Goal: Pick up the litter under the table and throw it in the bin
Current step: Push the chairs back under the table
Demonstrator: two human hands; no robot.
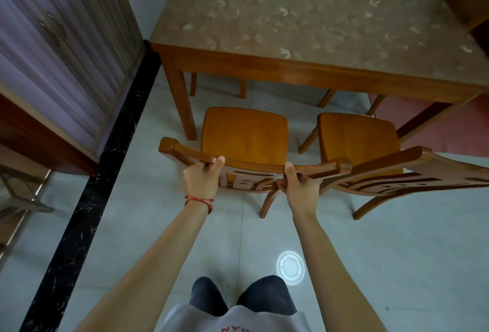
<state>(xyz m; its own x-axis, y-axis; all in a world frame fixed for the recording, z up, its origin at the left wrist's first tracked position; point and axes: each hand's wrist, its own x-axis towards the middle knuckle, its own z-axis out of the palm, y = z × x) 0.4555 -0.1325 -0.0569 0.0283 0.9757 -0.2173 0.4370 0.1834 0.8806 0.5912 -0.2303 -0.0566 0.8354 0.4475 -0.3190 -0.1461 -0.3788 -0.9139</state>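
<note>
A wooden chair [244,132] stands in front of the wooden table [304,75], its seat clear of the table's near edge. My left hand [201,179] grips the left part of the chair's top rail. My right hand [299,186] grips the right part of the same rail. A red string bracelet circles my left wrist. No litter and no bin show in this view; the floor under the table is mostly hidden by the tabletop.
A second wooden chair [360,138] stands right beside the first one. More chairs sit at the table's far left and far right. A cabinet [58,40] with glass doors lines the left wall. Pale floor tiles [397,252] stretch around my legs.
</note>
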